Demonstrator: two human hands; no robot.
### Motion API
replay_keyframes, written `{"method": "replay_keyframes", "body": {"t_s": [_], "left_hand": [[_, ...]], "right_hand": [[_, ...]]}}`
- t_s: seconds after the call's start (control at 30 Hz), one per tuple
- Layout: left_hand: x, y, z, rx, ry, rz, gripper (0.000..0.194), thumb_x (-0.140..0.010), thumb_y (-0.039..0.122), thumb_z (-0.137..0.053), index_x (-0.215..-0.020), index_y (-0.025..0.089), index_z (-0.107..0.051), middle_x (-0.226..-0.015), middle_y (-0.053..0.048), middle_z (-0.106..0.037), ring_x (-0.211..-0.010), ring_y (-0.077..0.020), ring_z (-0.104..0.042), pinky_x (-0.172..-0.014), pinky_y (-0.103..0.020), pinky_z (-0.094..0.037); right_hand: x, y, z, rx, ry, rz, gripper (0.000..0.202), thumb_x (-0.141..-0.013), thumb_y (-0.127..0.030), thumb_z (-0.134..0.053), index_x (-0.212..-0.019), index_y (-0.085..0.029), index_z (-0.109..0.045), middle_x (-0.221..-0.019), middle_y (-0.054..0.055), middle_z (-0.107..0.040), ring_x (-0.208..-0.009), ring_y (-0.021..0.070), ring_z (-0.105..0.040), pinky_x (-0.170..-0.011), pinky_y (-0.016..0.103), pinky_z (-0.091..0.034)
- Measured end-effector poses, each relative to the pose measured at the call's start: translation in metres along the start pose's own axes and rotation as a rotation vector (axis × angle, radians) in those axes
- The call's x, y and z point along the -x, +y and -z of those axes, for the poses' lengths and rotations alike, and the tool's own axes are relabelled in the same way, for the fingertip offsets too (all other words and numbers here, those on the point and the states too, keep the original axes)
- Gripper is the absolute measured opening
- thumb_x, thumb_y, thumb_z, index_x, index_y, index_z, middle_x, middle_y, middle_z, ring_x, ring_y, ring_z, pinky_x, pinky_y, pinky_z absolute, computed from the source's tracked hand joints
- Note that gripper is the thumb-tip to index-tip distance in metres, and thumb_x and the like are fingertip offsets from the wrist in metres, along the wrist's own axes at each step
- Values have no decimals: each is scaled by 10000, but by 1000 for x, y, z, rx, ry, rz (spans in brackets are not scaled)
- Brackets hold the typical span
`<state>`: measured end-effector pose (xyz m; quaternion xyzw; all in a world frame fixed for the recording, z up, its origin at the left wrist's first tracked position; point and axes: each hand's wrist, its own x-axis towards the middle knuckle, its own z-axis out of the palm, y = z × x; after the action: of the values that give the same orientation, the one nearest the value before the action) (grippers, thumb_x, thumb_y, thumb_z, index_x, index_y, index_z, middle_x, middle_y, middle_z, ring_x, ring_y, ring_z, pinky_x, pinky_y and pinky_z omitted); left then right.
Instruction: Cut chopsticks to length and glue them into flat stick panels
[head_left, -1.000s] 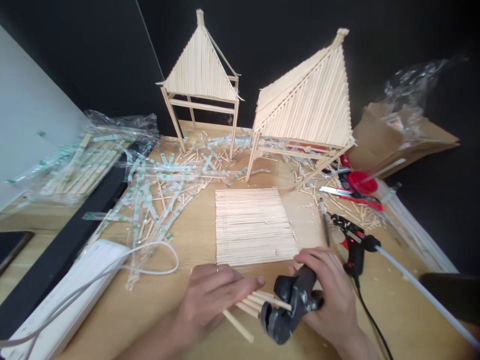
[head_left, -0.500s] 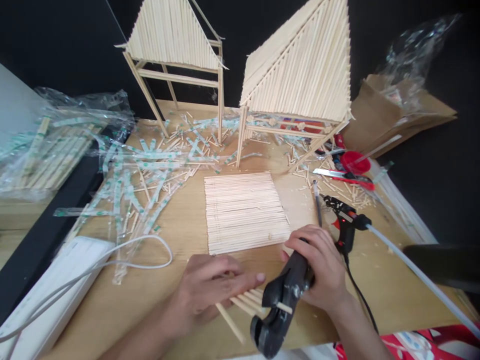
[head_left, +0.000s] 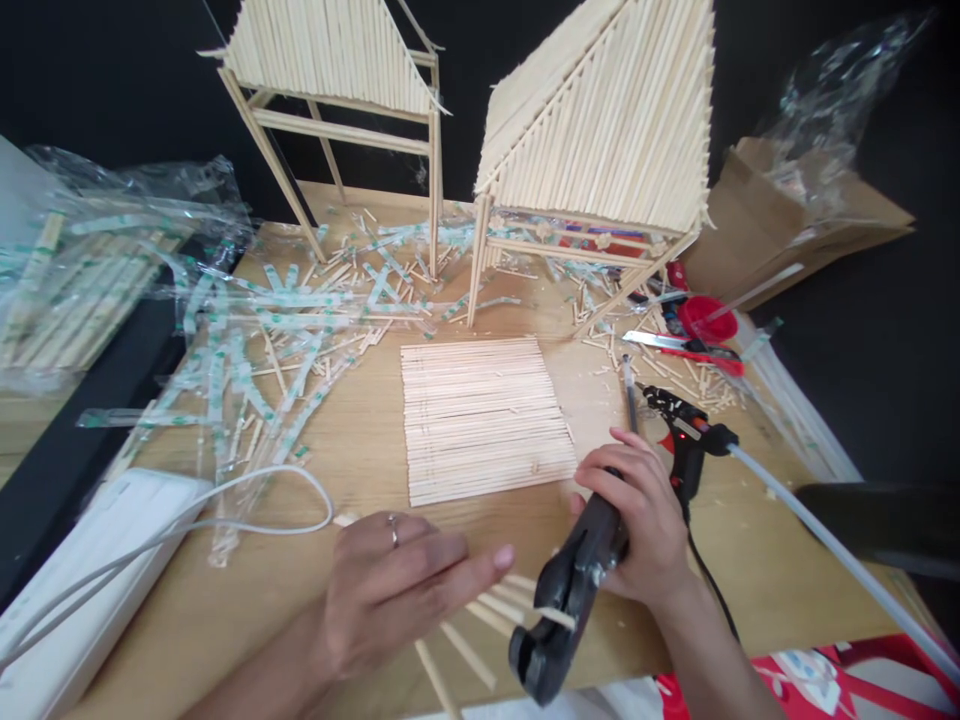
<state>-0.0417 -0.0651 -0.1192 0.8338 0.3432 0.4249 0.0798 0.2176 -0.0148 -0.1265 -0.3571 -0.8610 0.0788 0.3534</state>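
My left hand (head_left: 409,585), with a ring on one finger, is closed round several thin wooden sticks (head_left: 499,612) that fan out under its fingers toward the lower right. My right hand (head_left: 637,515) grips a black cutter tool (head_left: 574,590) by its handles, its head pointing down toward the front edge. One stick lies across the tool's jaws. Just behind my hands a flat panel of sticks (head_left: 487,420) lies on the table (head_left: 360,570).
Two roofed stick models (head_left: 322,60) (head_left: 600,130) stand at the back. Plastic wrappers (head_left: 285,310) and stick offcuts litter the left. A glue gun (head_left: 686,435), box cutter (head_left: 675,345) and red dish (head_left: 709,318) sit right; a white power strip (head_left: 135,540) lies left.
My left hand has shifted slightly left and its ring now shows. The sticks fan out more below it. The camera view has shifted a little.
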Motion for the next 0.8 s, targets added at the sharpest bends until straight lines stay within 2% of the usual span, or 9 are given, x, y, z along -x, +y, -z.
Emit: {"method": "replay_keyframes", "body": {"t_s": [0.07,0.33,0.57,0.8], "left_hand": [[-1,1,1,-18,32,-5,284,-923,144,-513,-1186,176,-613,-768,-8,-720,-585,-95,-619,-516,-221,-471],[1,3,0,-38,37,11,321,-877,131,-582,-1188,205,-609,-770,16,-719,-560,-87,-612,-480,-203,-469],[1,2,-3,-3,70,17,301,-911,157,-535,-1196,217,-613,-758,20,-709,-556,-83,-598,-474,-205,-451],[-2,3,-4,28,68,33,244,-929,158,-502,-1121,192,-648,-753,10,-706,-561,-92,-592,-473,-222,-430]], "right_hand": [[-2,-3,-1,-28,-14,5,464,-698,-145,-578,-1149,-233,-514,-976,75,-591,-915,239,-591,-946,572,-413],[0,-12,-7,-103,-65,-38,421,-705,-155,-571,-1119,-224,-538,-956,82,-601,-860,243,-594,-802,479,-467],[0,-16,-7,-126,-28,-71,397,-725,-106,-575,-1100,-232,-538,-925,69,-594,-842,231,-589,-782,455,-473],[1,-17,-7,-132,-48,-58,424,-697,-88,-585,-1101,-204,-533,-942,84,-577,-862,239,-567,-787,463,-462]]}}
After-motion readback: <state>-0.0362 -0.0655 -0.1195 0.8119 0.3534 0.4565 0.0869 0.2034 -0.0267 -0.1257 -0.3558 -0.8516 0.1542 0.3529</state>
